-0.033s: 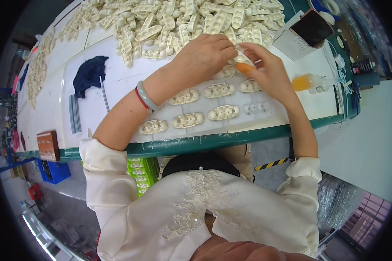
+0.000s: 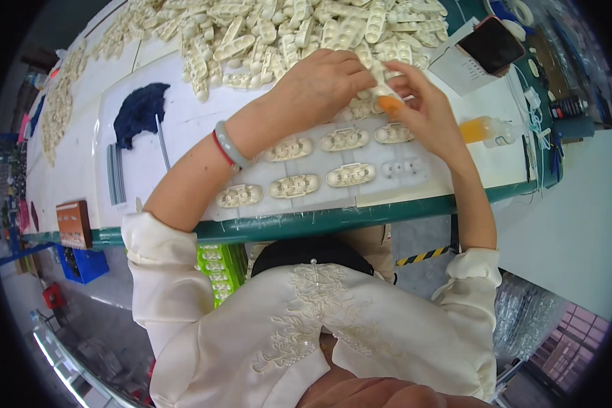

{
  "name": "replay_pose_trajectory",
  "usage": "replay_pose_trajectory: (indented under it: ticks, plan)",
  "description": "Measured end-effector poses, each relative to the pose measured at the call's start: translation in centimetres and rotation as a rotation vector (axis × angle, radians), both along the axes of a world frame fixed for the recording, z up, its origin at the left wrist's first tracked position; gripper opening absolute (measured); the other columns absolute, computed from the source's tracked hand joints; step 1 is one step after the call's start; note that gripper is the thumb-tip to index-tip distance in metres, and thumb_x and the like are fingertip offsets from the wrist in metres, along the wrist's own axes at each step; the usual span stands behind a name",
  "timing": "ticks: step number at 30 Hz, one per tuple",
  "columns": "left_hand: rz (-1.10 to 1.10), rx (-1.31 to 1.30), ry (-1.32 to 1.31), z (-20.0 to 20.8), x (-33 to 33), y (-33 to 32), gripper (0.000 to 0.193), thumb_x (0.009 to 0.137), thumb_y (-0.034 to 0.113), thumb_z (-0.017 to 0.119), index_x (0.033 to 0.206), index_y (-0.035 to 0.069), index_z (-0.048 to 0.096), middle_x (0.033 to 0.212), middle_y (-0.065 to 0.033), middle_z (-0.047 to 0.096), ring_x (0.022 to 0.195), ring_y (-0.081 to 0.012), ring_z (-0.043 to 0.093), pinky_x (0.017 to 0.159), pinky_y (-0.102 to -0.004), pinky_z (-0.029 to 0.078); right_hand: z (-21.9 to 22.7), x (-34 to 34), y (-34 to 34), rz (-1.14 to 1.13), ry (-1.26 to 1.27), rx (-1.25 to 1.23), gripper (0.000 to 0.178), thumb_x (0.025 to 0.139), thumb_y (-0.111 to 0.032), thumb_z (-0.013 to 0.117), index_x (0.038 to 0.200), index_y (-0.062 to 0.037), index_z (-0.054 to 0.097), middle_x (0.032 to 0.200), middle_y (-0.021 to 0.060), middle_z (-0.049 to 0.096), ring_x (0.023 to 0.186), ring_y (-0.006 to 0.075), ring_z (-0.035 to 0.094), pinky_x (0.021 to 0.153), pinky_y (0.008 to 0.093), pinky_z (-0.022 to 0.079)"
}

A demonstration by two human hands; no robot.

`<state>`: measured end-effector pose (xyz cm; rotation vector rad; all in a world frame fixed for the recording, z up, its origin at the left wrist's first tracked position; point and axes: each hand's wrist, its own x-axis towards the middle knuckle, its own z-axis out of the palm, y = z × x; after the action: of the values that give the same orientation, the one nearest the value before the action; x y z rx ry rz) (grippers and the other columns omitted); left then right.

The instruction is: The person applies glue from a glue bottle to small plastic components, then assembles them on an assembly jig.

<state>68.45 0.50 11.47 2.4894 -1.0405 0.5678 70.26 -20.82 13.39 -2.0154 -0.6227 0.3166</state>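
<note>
The white surface (image 2: 68,183), edged in green, stretched across the view. A broad heap of cream plastic parts (image 2: 306,27) covered its far side, trailing off to the left. A white sheet (image 2: 190,122) lay nearer. A white box (image 2: 449,64) stood at the far right, a dark-screened phone (image 2: 493,44) leaning on it.

The left hand (image 2: 333,78), back upward, had its fingers bent inward against a small cream piece; its fingertips were hidden, so how firmly it gripped could not be told. The right hand (image 2: 421,109) was half curled, its thumb and fingers closed on that same piece.

A dark blue cloth (image 2: 139,112) lay at the left of the sheet, and a bottle of orange liquid (image 2: 479,128) lay to the right. Oval cream cases (image 2: 350,175) sat in rows below the hands. The small cream piece (image 2: 382,90) was between the hands, near the heap's edge. Smallest was an orange cover (image 2: 389,103) on the right thumb.
</note>
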Motion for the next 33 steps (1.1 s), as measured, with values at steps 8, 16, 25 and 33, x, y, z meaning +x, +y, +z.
replay_pose_trajectory:
  ticks: [8, 16, 25, 33]
  plan:
    - [-0.013, -0.057, -0.104, 1.7, -0.5, 0.3, 0.056, 0.072, 0.009, 0.07, 0.125, 0.009, 0.05, 0.096, -0.0111, 0.059, 0.097, -0.0272, 0.055, 0.085, -0.0362, 0.046, 0.9, -2.6, -5.0, -0.094, -0.301, 0.099, 0.042, 0.078, 0.004, 0.06, 0.119, -0.0062, 0.056, 0.102, 0.0065, 0.047, 0.095, 0.0144, 0.053, 0.073, 0.0241, 0.048]
    - [-0.079, -0.029, 0.152, 3.6, -5.2, 0.8, 0.034, 0.071, 0.009, 0.071, 0.103, 0.002, 0.061, 0.105, -0.0126, 0.06, 0.103, -0.03, 0.054, 0.087, -0.0368, 0.046, -2.4, -5.2, -6.3, 0.368, -0.503, -0.079, 0.032, 0.077, 0.003, 0.063, 0.107, -0.0082, 0.064, 0.119, 0.008, 0.056, 0.103, 0.0222, 0.055, 0.078, 0.0285, 0.045]
    - [0.159, -0.019, 0.341, 2.9, -7.6, -0.8, 0.034, 0.073, 0.015, 0.071, 0.102, 0.002, 0.06, 0.098, -0.0119, 0.061, 0.087, -0.0284, 0.06, 0.073, -0.0348, 0.05, -1.3, -5.8, -5.1, 0.22, 0.102, 0.086, 0.042, 0.078, -0.004, 0.064, 0.119, -0.0097, 0.057, 0.11, 0.0039, 0.065, 0.112, 0.0227, 0.054, 0.1, 0.0365, 0.039]
    - [0.179, -0.066, 0.353, 2.1, -7.4, -1.2, 0.03, 0.073, 0.01, 0.071, 0.1, 0.001, 0.062, 0.091, -0.0117, 0.062, 0.079, -0.0265, 0.061, 0.068, -0.0332, 0.05, -2.1, -5.5, -6.7, 0.196, -0.034, 0.07, 0.045, 0.075, -0.005, 0.069, 0.118, -0.0068, 0.057, 0.109, 0.0056, 0.065, 0.105, 0.0199, 0.058, 0.094, 0.0324, 0.043]
